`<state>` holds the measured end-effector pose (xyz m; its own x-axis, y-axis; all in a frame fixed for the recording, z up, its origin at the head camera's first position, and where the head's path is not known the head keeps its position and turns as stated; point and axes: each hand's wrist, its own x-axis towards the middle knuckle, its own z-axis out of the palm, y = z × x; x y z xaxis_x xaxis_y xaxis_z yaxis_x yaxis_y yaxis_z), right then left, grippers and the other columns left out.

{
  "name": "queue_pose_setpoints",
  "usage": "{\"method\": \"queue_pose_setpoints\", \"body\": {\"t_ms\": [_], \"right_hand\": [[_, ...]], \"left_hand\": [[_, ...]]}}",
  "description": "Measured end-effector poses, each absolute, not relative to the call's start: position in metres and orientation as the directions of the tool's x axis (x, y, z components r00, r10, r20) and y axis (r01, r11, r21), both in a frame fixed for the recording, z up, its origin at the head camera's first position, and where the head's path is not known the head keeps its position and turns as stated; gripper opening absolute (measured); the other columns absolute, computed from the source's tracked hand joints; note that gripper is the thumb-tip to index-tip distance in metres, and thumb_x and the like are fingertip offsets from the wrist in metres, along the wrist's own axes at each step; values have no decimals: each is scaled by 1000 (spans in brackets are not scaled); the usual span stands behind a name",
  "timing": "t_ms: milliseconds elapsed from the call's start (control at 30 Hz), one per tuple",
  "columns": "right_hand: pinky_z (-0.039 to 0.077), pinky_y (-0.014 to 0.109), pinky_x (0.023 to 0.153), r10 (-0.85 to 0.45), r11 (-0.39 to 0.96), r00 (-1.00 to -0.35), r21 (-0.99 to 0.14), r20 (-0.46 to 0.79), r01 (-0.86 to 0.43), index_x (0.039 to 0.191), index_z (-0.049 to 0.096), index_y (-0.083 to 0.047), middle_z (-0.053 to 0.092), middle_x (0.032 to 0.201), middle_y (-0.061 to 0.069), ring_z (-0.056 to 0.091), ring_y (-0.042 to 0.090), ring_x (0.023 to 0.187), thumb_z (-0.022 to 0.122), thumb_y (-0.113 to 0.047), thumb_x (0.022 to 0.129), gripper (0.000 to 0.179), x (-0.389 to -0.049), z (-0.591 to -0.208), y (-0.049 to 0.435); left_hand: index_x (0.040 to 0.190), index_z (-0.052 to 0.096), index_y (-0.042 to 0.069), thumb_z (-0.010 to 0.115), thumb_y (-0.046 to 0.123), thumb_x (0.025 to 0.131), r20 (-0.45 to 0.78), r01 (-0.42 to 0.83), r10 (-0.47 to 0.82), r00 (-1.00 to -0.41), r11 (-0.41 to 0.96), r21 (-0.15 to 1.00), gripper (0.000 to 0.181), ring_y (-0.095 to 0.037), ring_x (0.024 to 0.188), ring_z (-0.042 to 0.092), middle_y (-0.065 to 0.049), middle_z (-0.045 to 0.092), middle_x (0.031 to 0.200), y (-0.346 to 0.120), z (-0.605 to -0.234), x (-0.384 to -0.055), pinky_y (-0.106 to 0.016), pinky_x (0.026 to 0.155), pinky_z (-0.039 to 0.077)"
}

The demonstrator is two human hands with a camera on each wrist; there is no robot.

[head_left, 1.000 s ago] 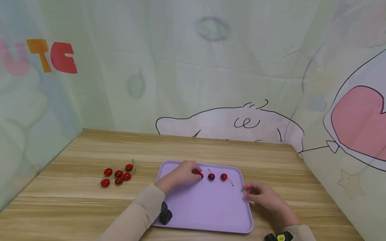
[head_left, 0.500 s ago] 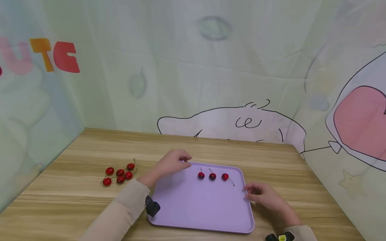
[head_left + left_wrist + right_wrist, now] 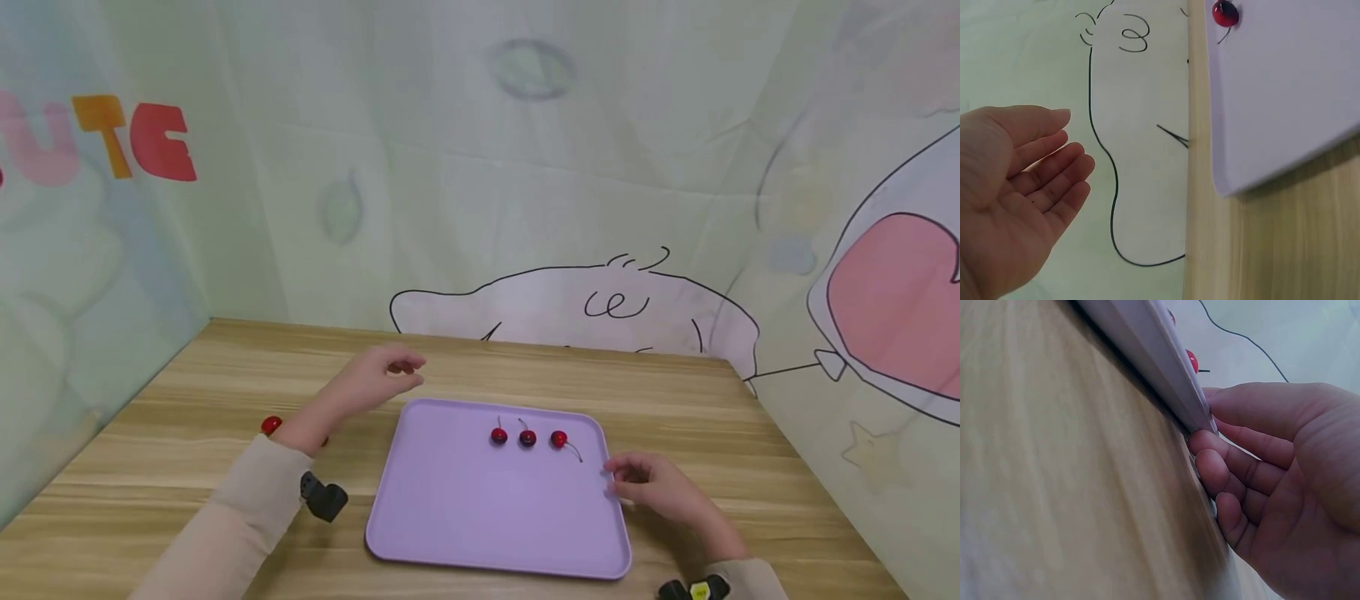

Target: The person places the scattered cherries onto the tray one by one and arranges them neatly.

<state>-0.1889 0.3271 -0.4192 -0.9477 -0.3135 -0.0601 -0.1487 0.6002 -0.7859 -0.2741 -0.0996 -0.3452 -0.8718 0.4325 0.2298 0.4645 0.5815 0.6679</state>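
Note:
My left hand (image 3: 375,377) hovers past the far left corner of the purple tray (image 3: 495,525), fingers loosely bent, holding nothing. The left wrist view shows its bare palm (image 3: 1004,219). Three red cherries with stems lie in a row along the tray's far side: a left cherry (image 3: 498,436), a middle cherry (image 3: 528,437) and a right cherry (image 3: 559,439). My right hand (image 3: 660,492) holds the tray's right rim; in the right wrist view the thumb (image 3: 1260,406) reaches over the edge while the fingers meet it from outside.
More cherries (image 3: 272,425) lie on the wooden table (image 3: 150,475) left of the tray, mostly hidden behind my left forearm. A printed fabric backdrop (image 3: 450,208) stands along the table's far and side edges.
My left hand has let go of the left cherry, leaving it in the tray, and has moved left and away beyond the tray's edge. The right hand stays at the rim.

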Motion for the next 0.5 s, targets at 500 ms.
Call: {"method": "queue_pose_setpoints", "body": {"t_ms": [500], "right_hand": [[47,21,57,-324,570,-945,-808,-55,-148,111,63,8,61,87,5,53,6,72,69,-13,87,33,-188,-419,326]], "left_hand": [[120,61,-4,60,17,94,200,419,387,-900,642,642,33,-35,108,58,-20,63,116,-158,-330,-273,-52,93,48]]}}
